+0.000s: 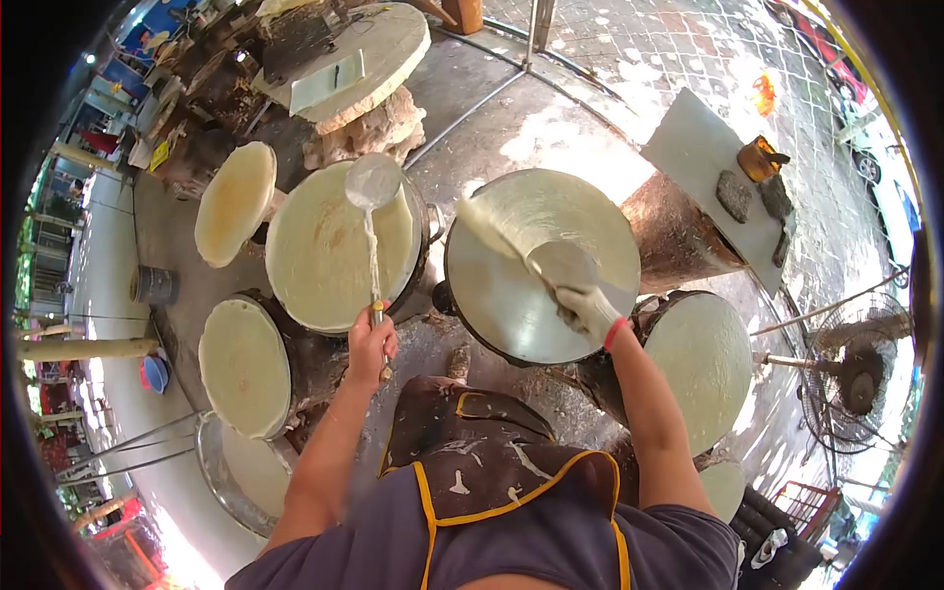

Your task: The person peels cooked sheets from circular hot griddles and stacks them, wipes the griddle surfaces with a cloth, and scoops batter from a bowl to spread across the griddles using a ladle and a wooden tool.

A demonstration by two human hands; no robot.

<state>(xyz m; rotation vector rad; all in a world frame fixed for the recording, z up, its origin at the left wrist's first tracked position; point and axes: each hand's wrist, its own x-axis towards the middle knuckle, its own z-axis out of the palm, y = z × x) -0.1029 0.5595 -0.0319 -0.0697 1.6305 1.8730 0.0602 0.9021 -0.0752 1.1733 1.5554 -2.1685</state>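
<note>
My left hand is bare and wrapped round the handle of a ladle, whose batter-coated bowl is over a griddle covered by a pale round sheet. In a white glove, my right hand grips a spreader by its handle. Its pale, motion-blurred blade is above the upper left of the middle griddle. Wet batter coats the upper part of that griddle, while the lower part shows bare shiny metal.
More batter-covered griddles stand at the left and right. A pale disc leans at the upper left. Behind are a round stone table and a grey board with a pot. A fan is far right.
</note>
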